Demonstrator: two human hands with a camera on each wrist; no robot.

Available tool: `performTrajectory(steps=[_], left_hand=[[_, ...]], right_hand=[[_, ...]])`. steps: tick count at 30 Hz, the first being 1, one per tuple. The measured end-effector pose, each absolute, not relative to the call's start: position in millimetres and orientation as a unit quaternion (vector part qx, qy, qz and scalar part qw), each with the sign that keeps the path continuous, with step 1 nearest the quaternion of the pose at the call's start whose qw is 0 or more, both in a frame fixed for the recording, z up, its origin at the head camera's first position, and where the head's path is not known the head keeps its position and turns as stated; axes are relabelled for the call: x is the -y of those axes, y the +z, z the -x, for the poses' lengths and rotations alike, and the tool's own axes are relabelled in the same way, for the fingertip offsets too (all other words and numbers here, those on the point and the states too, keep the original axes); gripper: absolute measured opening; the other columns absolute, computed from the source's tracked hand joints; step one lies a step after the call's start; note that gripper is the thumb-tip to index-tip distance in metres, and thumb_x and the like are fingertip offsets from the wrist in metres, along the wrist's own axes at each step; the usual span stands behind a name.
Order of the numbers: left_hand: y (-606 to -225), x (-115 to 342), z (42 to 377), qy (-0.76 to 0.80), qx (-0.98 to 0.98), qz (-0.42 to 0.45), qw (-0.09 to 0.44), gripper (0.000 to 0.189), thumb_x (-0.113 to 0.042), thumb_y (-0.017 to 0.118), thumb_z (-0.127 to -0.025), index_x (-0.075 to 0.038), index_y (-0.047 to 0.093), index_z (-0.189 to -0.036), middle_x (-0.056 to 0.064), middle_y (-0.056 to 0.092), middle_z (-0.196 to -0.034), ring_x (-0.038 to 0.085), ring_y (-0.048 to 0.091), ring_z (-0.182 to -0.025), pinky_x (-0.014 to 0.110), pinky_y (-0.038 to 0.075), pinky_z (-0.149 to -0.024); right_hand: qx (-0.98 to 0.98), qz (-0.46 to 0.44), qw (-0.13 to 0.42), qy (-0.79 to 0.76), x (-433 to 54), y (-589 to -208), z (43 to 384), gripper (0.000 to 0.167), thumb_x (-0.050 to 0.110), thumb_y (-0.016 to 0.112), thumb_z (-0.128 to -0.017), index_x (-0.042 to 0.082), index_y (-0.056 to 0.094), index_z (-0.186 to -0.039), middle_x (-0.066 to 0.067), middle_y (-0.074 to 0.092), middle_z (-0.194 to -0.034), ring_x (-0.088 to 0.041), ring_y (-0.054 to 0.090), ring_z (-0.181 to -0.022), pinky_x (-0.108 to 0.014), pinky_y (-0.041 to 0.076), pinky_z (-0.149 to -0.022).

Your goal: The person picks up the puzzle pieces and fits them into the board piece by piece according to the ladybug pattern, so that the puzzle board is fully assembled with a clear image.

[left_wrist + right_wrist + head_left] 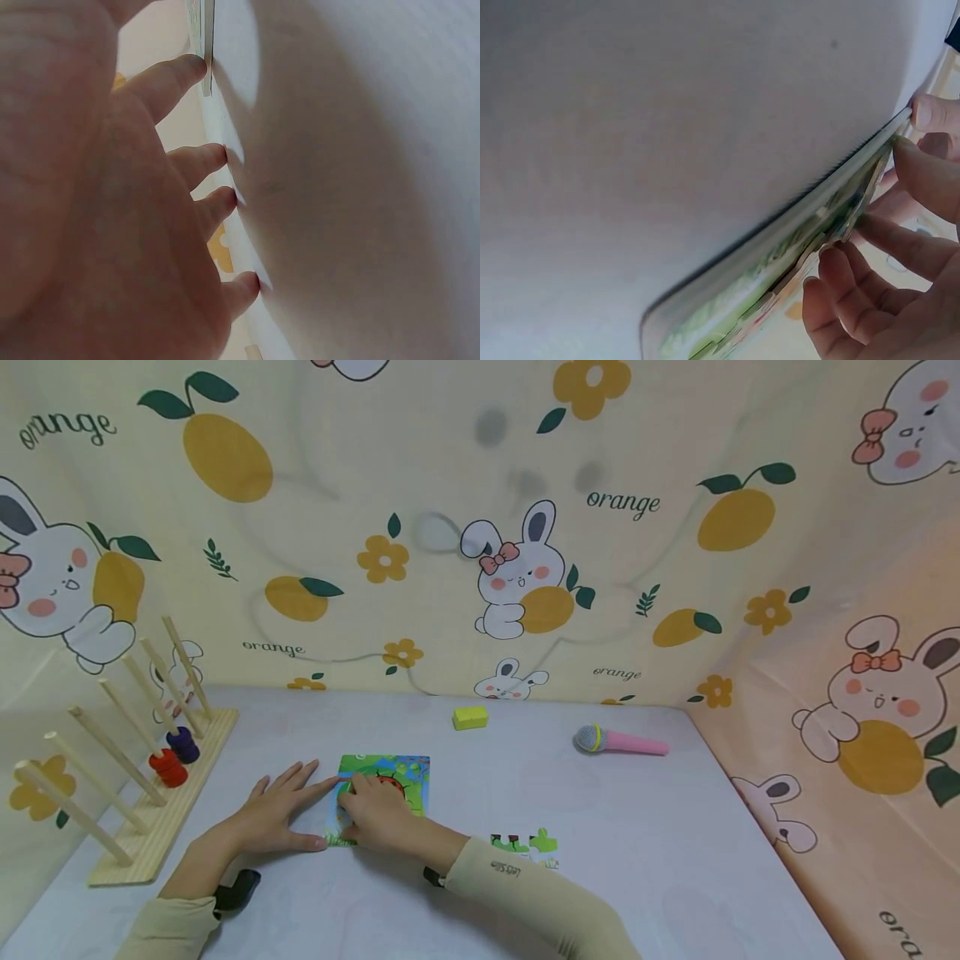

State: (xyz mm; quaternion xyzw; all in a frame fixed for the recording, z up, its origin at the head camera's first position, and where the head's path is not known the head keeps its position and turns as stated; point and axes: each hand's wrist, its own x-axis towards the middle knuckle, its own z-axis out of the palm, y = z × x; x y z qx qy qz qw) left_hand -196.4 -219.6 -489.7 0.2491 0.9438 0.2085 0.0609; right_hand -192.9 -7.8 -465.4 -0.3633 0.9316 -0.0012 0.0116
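Note:
A jigsaw puzzle board (422, 785) with a bright green, blue and red picture lies flat on the table. My left hand (272, 817) is spread at its left side; the index fingertip touches the board's edge (208, 45), and the thumb reaches its lower left corner. Over the left part of the board is my right hand (381, 814), with bent fingers. In the right wrist view, thumb and index finger touch the puzzle (780, 277) while the other fingers curl above it. Whether a piece sits between them is hidden. Loose puzzle pieces (542, 843) lie right of the board, partly behind the right sleeve.
At the left stands a wooden peg rack (161, 835) with red rings (168, 768) and dark blue rings (182, 745). A yellow block (470, 718) and a pink toy microphone (626, 742) lie toward the back. A printed cloth (450, 460) hangs behind the table.

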Motion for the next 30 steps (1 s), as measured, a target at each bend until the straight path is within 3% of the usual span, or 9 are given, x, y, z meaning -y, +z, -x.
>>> performTrajectory(steps=[6, 10, 14, 17, 21, 30], left_hand=[[-490, 220, 196, 0.207, -0.945, -0.246, 0.062, 0.096, -0.067, 0.076, -0.072, -0.017, 0.047, -0.149, 0.031, 0.027, -0.156, 0.057, 0.018, -0.141, 0.083, 0.011, -0.100], [-488, 219, 195, 0.208, -0.945, -0.242, 0.069, 0.096, -0.068, 0.074, -0.073, -0.019, 0.046, -0.150, 0.029, 0.026, -0.158, 0.057, 0.017, -0.142, 0.082, 0.010, -0.101], [-488, 220, 196, 0.209, -0.945, -0.242, 0.073, 0.097, -0.070, 0.073, -0.073, -0.019, 0.045, -0.151, 0.029, 0.025, -0.158, 0.057, 0.016, -0.142, 0.082, 0.008, -0.101], [-488, 220, 196, 0.204, -0.946, -0.241, 0.075, 0.098, -0.071, 0.072, -0.073, -0.019, 0.045, -0.151, 0.029, 0.024, -0.158, 0.057, 0.016, -0.142, 0.083, 0.008, -0.101], [-488, 221, 196, 0.200, -0.947, -0.242, 0.073, 0.098, -0.072, 0.072, -0.073, -0.019, 0.046, -0.151, 0.030, 0.025, -0.158, 0.058, 0.017, -0.142, 0.083, 0.009, -0.101], [-486, 219, 195, 0.200, -0.947, -0.244, 0.067, 0.097, -0.071, 0.072, -0.073, -0.018, 0.046, -0.150, 0.030, 0.027, -0.157, 0.057, 0.018, -0.142, 0.083, 0.010, -0.100]], right_hand=[[-0.929, 0.369, -0.008, 0.033, 6, -466, 187, 0.042, 0.052, 0.071, -0.088, 0.021, 0.068, -0.115, 0.002, 0.054, -0.114, -0.013, 0.054, -0.108, -0.025, 0.048, -0.086], [-0.921, 0.380, 0.015, 0.080, 2, -464, 179, 0.061, 0.064, 0.057, -0.092, 0.023, 0.057, -0.138, -0.002, 0.048, -0.144, -0.019, 0.046, -0.132, -0.035, 0.043, -0.104], [-0.903, 0.404, 0.079, 0.121, -4, -460, 171, 0.076, 0.070, 0.042, -0.094, 0.029, 0.033, -0.156, 0.004, 0.021, -0.165, -0.018, 0.023, -0.150, -0.043, 0.032, -0.115], [-0.892, 0.416, 0.112, 0.135, -7, -460, 167, 0.079, 0.072, 0.035, -0.094, 0.030, 0.023, -0.159, 0.010, 0.010, -0.166, -0.014, 0.013, -0.152, -0.043, 0.025, -0.118], [-0.887, 0.424, 0.113, 0.144, -9, -462, 163, 0.081, 0.072, 0.032, -0.095, 0.027, 0.017, -0.161, 0.008, 0.007, -0.166, -0.014, 0.008, -0.152, -0.040, 0.021, -0.120], [-0.884, 0.433, 0.102, 0.140, -9, -460, 160, 0.080, 0.071, 0.034, -0.095, 0.027, 0.020, -0.160, 0.007, 0.008, -0.167, -0.019, 0.011, -0.152, -0.043, 0.027, -0.118]])
